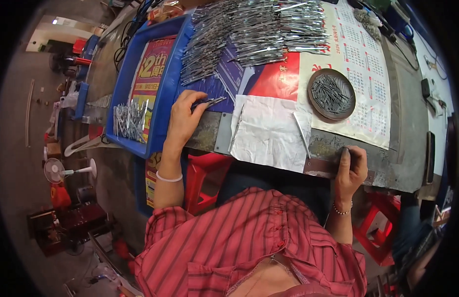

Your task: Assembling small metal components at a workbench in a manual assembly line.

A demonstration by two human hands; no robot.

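Observation:
My left hand (pixel 186 118) is closed, with thumb and fingers pinching a few slim metal pieces (pixel 212 102) over the table's near edge. Their exact kind is too small to make out. A large pile of long, thin shiny metal pieces (pixel 254 34) lies beyond it. Between my hands is a crumpled white sheet (pixel 266 131), with a slender silvery stick (pixel 302 134) along its right side. My right hand (pixel 353 171) rests at the table edge with curled fingers and thumb up; whatever it may hold is hidden. A round brown bowl (pixel 310 96) of short dark pins (pixel 333 93) stands beyond it.
At the left stands a blue tray (pixel 162 86) holding a bundle of thin metal pieces (pixel 130 120). A printed calendar sheet (pixel 360 64) lies under the bowl. Cables and a dark flat object (pixel 430 157) are at the right. Red stools (pixel 202 180) stand below the table.

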